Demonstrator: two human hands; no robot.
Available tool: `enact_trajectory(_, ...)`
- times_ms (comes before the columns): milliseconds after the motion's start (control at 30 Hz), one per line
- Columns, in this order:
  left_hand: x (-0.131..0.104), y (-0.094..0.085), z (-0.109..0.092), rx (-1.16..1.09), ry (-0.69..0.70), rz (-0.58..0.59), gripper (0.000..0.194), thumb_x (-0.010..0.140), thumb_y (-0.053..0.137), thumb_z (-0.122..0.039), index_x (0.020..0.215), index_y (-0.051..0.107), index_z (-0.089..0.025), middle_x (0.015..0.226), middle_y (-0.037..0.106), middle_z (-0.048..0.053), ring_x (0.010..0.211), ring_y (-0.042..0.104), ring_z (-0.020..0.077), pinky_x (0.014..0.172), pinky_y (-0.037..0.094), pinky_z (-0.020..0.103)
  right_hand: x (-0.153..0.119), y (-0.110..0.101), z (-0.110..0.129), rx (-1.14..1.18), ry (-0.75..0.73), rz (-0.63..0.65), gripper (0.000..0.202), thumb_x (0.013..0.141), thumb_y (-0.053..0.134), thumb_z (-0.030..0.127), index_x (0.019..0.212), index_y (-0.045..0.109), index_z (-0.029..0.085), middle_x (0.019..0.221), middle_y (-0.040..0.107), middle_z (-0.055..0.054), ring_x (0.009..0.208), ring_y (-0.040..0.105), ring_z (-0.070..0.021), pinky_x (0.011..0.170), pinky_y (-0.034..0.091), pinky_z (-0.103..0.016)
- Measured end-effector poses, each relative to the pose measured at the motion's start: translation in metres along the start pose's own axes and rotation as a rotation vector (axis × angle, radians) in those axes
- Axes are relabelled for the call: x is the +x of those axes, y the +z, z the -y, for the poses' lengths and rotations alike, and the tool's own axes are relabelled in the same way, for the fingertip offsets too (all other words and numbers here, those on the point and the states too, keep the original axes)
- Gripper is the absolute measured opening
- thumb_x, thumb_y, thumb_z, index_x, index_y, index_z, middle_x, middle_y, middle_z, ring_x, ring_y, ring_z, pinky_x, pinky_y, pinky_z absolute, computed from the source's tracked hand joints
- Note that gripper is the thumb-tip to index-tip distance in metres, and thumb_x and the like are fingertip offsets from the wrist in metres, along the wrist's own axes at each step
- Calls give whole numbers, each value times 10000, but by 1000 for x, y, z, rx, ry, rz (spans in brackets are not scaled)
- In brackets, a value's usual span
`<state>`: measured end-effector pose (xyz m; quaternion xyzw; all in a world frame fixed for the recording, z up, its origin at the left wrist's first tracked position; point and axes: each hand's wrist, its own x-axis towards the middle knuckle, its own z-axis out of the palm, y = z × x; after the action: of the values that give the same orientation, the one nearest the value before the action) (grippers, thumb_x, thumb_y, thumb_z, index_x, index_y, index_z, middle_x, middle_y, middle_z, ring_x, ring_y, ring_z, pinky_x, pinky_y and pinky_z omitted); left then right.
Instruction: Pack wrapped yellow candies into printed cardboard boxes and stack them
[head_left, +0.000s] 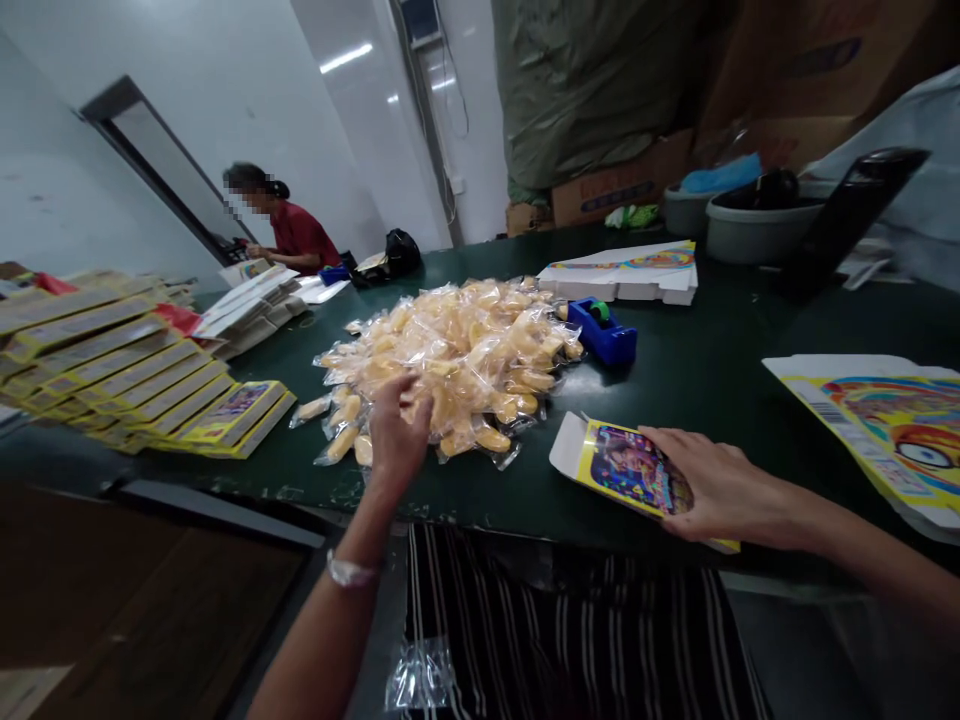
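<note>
My left hand (pixel 400 425) is at the near edge of a heap of clear-wrapped, yellowish oval pieces (pixel 457 340). Its thumb and fingers are apart, and no piece shows clearly between them. My right hand (pixel 716 485) grips a small yellow carton (pixel 630 465) with a colourful picture on its top, lying on the green table. The carton's white end flap (pixel 568 445) stands open on the side facing the heap.
Stacked yellow cartons (pixel 150 370) fill the left side. A blue tape dispenser (pixel 604 332) sits beyond the heap, near flat cartons (pixel 622 275). More printed card (pixel 892 430) lies at right, grey tubs (pixel 761 225) behind. A person in red (pixel 296 235) works at the far left.
</note>
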<state>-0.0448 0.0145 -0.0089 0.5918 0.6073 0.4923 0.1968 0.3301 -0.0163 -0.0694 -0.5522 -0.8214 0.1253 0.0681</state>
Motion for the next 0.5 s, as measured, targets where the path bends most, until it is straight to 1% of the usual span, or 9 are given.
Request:
enact_trajectory(33, 19, -3, 1, 55, 63, -12, 368, 727, 695, -196, 1082, 601, -217, 1350, 561, 131, 1367, 394, 337, 1132, 308, 535, 1, 0, -4, -17, -12, 4, 940, 589, 707, 413, 1439, 417, 138, 1373, 543, -220, 1226, 528, -437, 972, 451, -614)
enact_trajectory(67, 36, -4, 3, 103, 118, -1, 404, 683, 706, -124, 1067, 625, -219, 1394, 537, 125, 1406, 333, 339, 1169, 235, 542, 0, 0, -6, -38, -25, 3, 952, 585, 716, 423, 1446, 414, 151, 1387, 534, -219, 1248, 506, -452, 963, 443, -641)
enact_trajectory(100, 51, -4, 5, 145, 164, 24, 413, 636, 712, -65, 1014, 653, -220, 1385, 554, 117, 1404, 334, 344, 1180, 205, 547, -1, 0, -6, -60, -35, -5, 968, 580, 728, 437, 1452, 410, 164, 1403, 522, -220, 1267, 483, -469, 943, 441, -669)
enact_trajectory(167, 73, -1, 8, 211, 237, 77, 351, 580, 714, -1, 852, 678, -219, 1257, 645, 102, 1308, 452, 348, 1161, 250, 550, -5, 0, -6, -90, -41, -15, 998, 562, 751, 459, 1459, 410, 180, 1415, 510, -226, 1268, 465, -502, 865, 467, -702)
enact_trajectory(233, 81, -3, 7, 257, 301, 80, 272, 600, 703, 4, 755, 659, -215, 1148, 683, 93, 1208, 532, 328, 1123, 320, 528, -10, 2, -5, -89, -19, -8, 1007, 545, 770, 451, 1453, 427, 179, 1391, 526, -232, 1215, 504, -513, 777, 515, -678)
enact_trajectory(300, 77, -9, 0, 277, 365, 21, 200, 699, 658, -39, 803, 652, -210, 1170, 656, 99, 1204, 529, 304, 1108, 336, 500, -15, 3, -4, -66, 26, -14, 1003, 537, 779, 427, 1446, 439, 171, 1366, 539, -231, 1170, 540, -496, 755, 549, -626)
enact_trajectory(400, 49, -9, -19, 254, 443, -48, 183, 825, 581, -127, 977, 645, -206, 1227, 591, 96, 1185, 524, 264, 1046, 392, 436, -22, 1, -2, -28, 53, -46, 994, 558, 780, 403, 1453, 413, 175, 1371, 524, -208, 1188, 539, -444, 849, 554, -550)
enact_trajectory(433, 36, -4, -25, 239, 462, -19, 183, 833, 591, -160, 998, 651, -212, 1194, 597, 82, 1132, 549, 250, 992, 430, 402, -24, -1, -1, -18, 41, -52, 995, 568, 781, 400, 1457, 395, 177, 1379, 512, -202, 1207, 525, -431, 883, 544, -535)
enact_trajectory(500, 10, 14, -33, 216, 482, 161, 176, 818, 626, -200, 983, 681, -228, 1067, 628, 53, 980, 597, 222, 855, 483, 342, -29, -5, 2, 4, 8, -55, 1006, 585, 783, 399, 1468, 354, 178, 1397, 487, -198, 1248, 489, -420, 925, 520, -530)
